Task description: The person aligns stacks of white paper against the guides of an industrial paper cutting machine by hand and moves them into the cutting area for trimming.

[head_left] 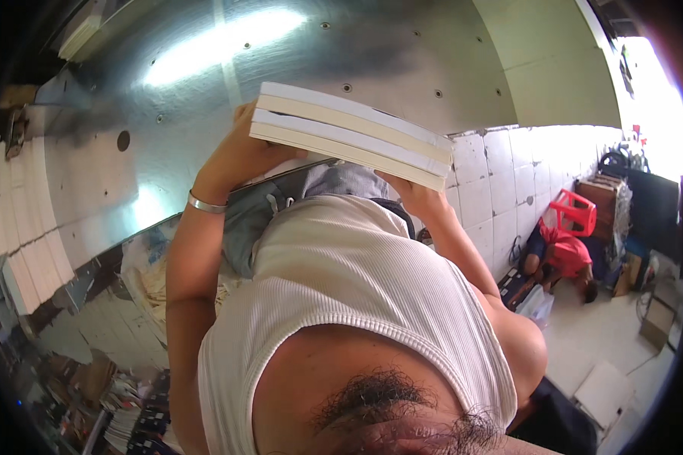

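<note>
A stack of books (pixel 349 133) with white covers and cream page edges is tilted in front of my chest, above the metal table's near edge. My left hand (pixel 259 152), with a metal bracelet on its wrist, grips the stack's left end. Its thumb lies along the lower side, and the other fingers are partly behind the stack. Close to the right end, my right hand (pixel 413 193) holds the stack from below, most of its fingers hidden by the books.
The shiny metal table (pixel 281 61) has several round fixings. Pale stacks of paper (pixel 34 265) stand at the far left. A red plastic stool (pixel 573 212) and a crouching person in red (pixel 565 254) are at the right. A cardboard box (pixel 658 322) rests on the floor.
</note>
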`<state>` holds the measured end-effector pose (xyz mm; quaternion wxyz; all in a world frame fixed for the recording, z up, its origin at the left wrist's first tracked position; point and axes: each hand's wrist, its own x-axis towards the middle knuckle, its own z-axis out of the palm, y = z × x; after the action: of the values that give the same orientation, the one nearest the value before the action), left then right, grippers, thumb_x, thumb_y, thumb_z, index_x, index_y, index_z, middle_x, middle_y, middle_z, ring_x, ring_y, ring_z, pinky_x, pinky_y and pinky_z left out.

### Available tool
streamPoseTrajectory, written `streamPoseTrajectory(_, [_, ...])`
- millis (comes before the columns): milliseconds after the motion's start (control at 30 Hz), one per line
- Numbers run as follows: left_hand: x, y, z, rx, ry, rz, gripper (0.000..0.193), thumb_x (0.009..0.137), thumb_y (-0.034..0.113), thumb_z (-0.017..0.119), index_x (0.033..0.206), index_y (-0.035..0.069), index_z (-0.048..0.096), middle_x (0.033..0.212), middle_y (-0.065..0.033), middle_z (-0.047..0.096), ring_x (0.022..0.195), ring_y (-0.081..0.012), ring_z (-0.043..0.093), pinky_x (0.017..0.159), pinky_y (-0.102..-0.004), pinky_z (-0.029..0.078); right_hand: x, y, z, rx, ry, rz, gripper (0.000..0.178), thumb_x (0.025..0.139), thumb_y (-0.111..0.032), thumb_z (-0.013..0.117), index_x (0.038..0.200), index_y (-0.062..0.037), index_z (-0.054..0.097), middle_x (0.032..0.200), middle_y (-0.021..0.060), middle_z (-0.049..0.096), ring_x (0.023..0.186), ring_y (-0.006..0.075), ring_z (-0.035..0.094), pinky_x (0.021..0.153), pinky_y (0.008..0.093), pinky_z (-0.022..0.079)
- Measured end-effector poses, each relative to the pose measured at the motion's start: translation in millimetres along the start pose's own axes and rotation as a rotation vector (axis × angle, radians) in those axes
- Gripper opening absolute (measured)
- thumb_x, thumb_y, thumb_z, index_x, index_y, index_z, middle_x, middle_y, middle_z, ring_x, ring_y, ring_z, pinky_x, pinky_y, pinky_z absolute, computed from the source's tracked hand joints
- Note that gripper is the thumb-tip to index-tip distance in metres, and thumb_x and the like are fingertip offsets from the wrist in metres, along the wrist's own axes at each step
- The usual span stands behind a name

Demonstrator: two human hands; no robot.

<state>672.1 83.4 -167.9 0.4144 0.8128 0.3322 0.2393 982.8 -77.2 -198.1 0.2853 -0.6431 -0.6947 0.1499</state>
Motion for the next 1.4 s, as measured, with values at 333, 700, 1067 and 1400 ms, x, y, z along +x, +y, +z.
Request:
streamPoseTrajectory(333, [-1.1,7.5,-1.0,-0.240,-0.100,-0.062,0.044,0.086,0.031,0.087,0.122,0.011,0.073,0.123,-0.0051,0.074,0.117,-0.0294,0.065,0.107,-0.0457,0.038,0.8,-8.3,-6.0,-0.036,-0.042,0.008,0.046,0.085,-0.034,0.082,0.123,-0.0105,0.072,0.125,0.0129,0.068,0.119,0.0360,0.058,0.105,0.0501,0.040])
streamPoseTrajectory(700, [-6.4,-15.8,-4.2,0.188,-0.099,0.093,0.040,0.089,0.018,0.085,0.123,0.001,0.070,0.116,-0.0108,0.075,0.106,-0.0249,0.070,0.094,-0.0390,0.056,6.8,-8.7,-14.4,-0.100,-0.022,-0.015,0.054,0.082,-0.035,0.082,0.127,-0.0101,0.066,0.122,0.0134,0.063,0.122,0.0347,0.054,0.108,0.0479,0.038])
streamPoseTrajectory(1067, [-3.7,-17.1,-7.7,0.353,0.011,0.195,0.048,0.084,0.029,0.087,0.126,0.013,0.071,0.127,-0.0068,0.069,0.120,-0.0300,0.062,0.103,-0.0472,0.042,31.6,-36.9,-104.1,0.095,0.167,-0.297,0.083,0.063,-0.011,0.089,0.137,0.0010,0.052,0.126,0.0176,0.062,0.110,0.0301,0.065,0.100,0.0405,0.050])
streamPoseTrajectory(1400, [-6.8,10.7,-25.5,-0.304,-0.021,-0.115,0.069,0.073,0.004,0.089,0.135,0.000,0.059,0.127,-0.0141,0.068,0.125,-0.0290,0.062,0.110,-0.0390,0.047,23.1,-20.5,-92.9,0.242,0.217,-0.271,0.086,0.066,-0.013,0.089,0.140,0.0007,0.048,0.120,0.0140,0.064,0.111,0.0278,0.063,0.102,0.0409,0.048])
